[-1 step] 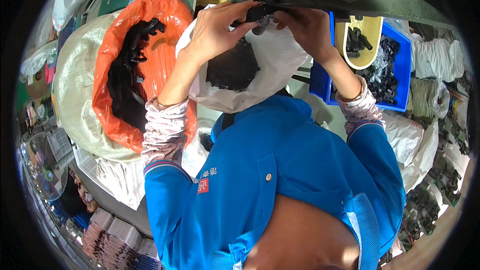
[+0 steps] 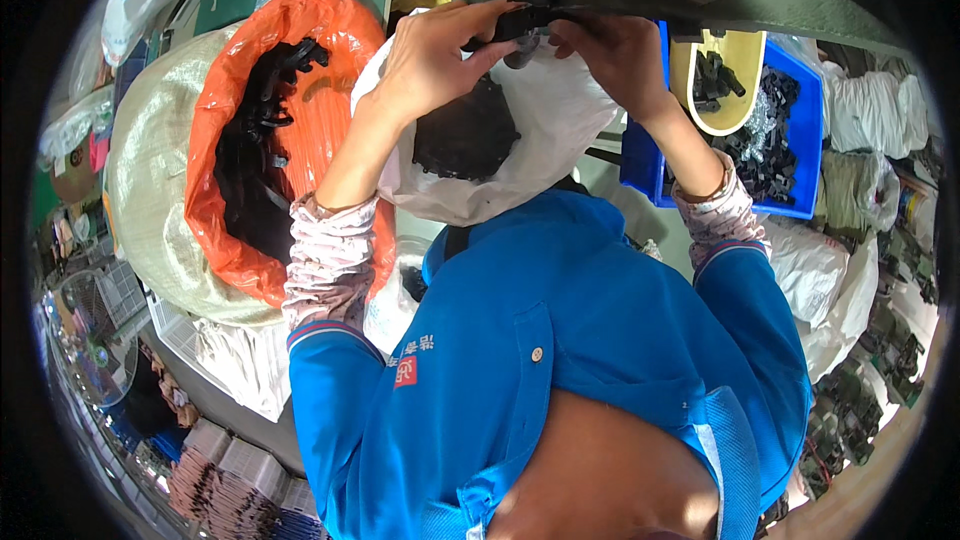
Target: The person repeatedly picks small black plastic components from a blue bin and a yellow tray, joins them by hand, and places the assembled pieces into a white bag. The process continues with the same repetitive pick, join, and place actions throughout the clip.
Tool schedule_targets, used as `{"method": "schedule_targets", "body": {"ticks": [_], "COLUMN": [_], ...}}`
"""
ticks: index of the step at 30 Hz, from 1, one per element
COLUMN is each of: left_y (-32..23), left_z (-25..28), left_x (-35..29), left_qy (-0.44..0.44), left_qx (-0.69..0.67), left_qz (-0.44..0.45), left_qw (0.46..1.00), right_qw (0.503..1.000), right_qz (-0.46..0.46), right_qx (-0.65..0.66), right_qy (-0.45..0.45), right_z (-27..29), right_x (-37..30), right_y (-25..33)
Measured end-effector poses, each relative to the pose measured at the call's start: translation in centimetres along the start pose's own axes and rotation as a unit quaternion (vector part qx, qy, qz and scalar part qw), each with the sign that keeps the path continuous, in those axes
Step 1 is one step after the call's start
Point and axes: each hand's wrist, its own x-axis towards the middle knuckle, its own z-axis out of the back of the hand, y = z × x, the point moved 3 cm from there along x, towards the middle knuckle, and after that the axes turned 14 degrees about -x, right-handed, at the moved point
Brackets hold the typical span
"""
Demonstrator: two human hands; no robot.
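My left hand (image 2: pixel 435 55) is closed, thumb and fingers pinching a small black part (image 2: pixel 490 38) under the dark machine's lower edge. Opposite it, my right hand (image 2: pixel 622 62) has its fingers curled in close to the part's other side; shadow hides what they grip. Between the two hands a dark rounded machine piece (image 2: pixel 520 52) shows. Directly below both hands, a white bag (image 2: pixel 570 130) hangs open with many black pieces (image 2: pixel 468 135) inside.
An orange bag (image 2: pixel 335 140) of long black parts stands at the left, inside a pale woven sack (image 2: pixel 150 170). On the right, a blue bin (image 2: pixel 815 140) holds black pieces, a clear bag and a yellow scoop-shaped container (image 2: pixel 720 120). The machine body (image 2: pixel 790 0) overhangs the far side.
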Motion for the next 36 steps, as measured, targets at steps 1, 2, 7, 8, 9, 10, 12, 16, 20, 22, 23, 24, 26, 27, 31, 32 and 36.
{"method": "schedule_targets", "body": {"ticks": [1, 2, 7, 8, 9, 10, 12, 16, 20, 22, 23, 24, 26, 27, 31, 32, 36], "left_y": [0.1, 0.1, 2.6, 2.9, 3.5, 3.6, 4.0, 4.8, 2.1, 1.4, 0.8, 0.6, 1.1, 1.5, 2.6, 2.6, 1.9], "left_z": [0.0, -0.2, -0.7, -0.8, -0.7, -0.7, -0.9, -0.6, 0.9, 1.7, 2.0, 2.3, 2.5, 2.5, 2.2, 2.1, 2.2], "left_x": [0.2, 0.6, 1.0, 1.0, 1.1, 0.2, 0.5, 0.3, -0.2, -1.0, -1.5, -1.9, -2.7, -3.4, -3.9, -3.9, -4.5], "left_qy": [0.009, 0.036, 0.101, 0.114, 0.123, 0.101, 0.092, 0.106, 0.087, 0.057, 0.039, 0.021, -0.013, -0.030, -0.029, -0.034, -0.069], "left_qx": [-0.005, 0.002, -0.015, -0.013, -0.005, -0.021, -0.035, -0.023, -0.007, -0.038, -0.060, -0.083, -0.070, -0.063, -0.077, -0.079, -0.045], "left_qz": [0.006, 0.019, 0.092, 0.093, 0.092, 0.111, 0.105, 0.100, 0.074, 0.072, 0.092, 0.112, 0.130, 0.140, 0.156, 0.164, 0.153], "left_qw": [1.000, 0.999, 0.991, 0.989, 0.988, 0.988, 0.990, 0.989, 0.993, 0.995, 0.993, 0.990, 0.989, 0.988, 0.984, 0.983, 0.985], "right_qw": [0.999, 0.995, 0.993, 0.996, 0.965, 0.969, 0.974, 0.978, 0.985, 0.984, 0.972, 0.957, 0.985, 0.988, 0.965, 0.962, 0.873], "right_qz": [-0.043, -0.085, -0.102, -0.069, -0.192, -0.182, -0.165, -0.152, -0.134, -0.128, -0.143, -0.158, -0.156, -0.153, -0.055, -0.040, 0.095], "right_qx": [0.021, 0.043, 0.047, 0.042, 0.174, 0.167, 0.155, 0.145, 0.105, 0.128, 0.186, 0.244, 0.073, -0.013, -0.257, -0.271, -0.476], "right_qy": [0.014, 0.028, 0.040, 0.030, 0.034, 0.029, 0.017, 0.005, 0.013, -0.002, -0.011, -0.019, -0.025, -0.029, -0.011, 0.004, 0.046], "right_z": [-0.2, -0.3, -0.9, -0.7, -0.7, -0.4, 0.1, 0.0, -0.7, -1.2, -1.1, -1.0, -1.2, -1.3, -4.2, -4.9, -5.6], "right_x": [-0.1, -0.2, -0.4, -0.5, 1.8, 1.9, 1.8, 1.7, 0.7, -0.8, -1.1, -1.3, -1.1, -0.7, 1.3, 2.1, 3.7], "right_y": [-0.3, -0.6, -2.5, -3.5, -2.2, -1.8, -1.6, -1.9, -2.5, -3.9, -4.4, -5.0, -7.7, -9.3, -15.6, -15.8, -17.6]}}
